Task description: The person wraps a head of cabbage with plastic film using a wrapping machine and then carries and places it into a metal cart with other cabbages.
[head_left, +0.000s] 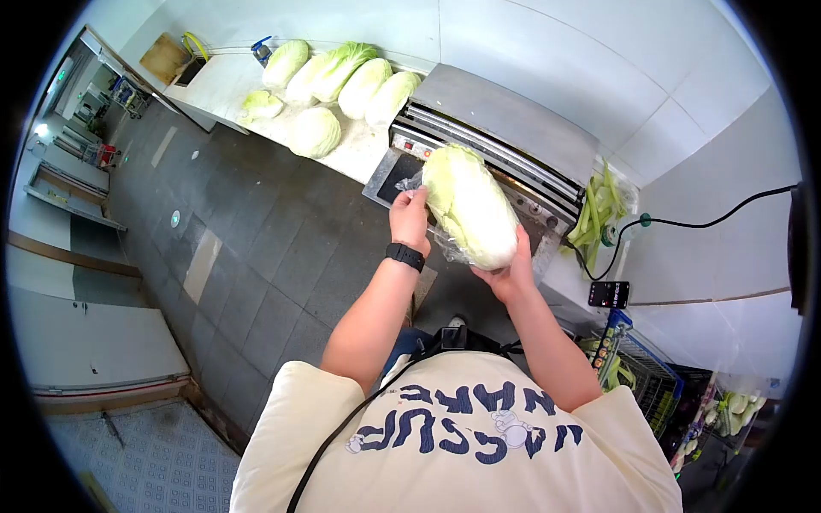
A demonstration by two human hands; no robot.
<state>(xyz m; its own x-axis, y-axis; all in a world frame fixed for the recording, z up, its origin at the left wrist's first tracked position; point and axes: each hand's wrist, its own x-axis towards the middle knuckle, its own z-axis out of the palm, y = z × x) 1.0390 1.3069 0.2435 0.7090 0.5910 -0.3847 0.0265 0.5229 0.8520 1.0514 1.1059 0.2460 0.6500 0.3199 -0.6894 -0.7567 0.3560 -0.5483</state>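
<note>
A napa cabbage (472,205), partly wrapped in clear plastic film (451,246), is held up over the wrapping machine (505,115). My left hand (410,219), with a black watch on its wrist, pinches a bunched edge of the film at the cabbage's left side. Under the cabbage's pale base, my right hand (510,272) supports it, with the thumb along its side. Some fingers of the right hand are hidden beneath the cabbage. The machine has a flat grey cover, metal rollers and a dark plate (398,175) at its front left.
Several cabbages (340,81) lie on the white counter (224,90) to the left. Loose green leaves (601,209) are right of the machine, near a black cable (705,224) and a phone (609,294). A shopping cart (646,368) stands at my right.
</note>
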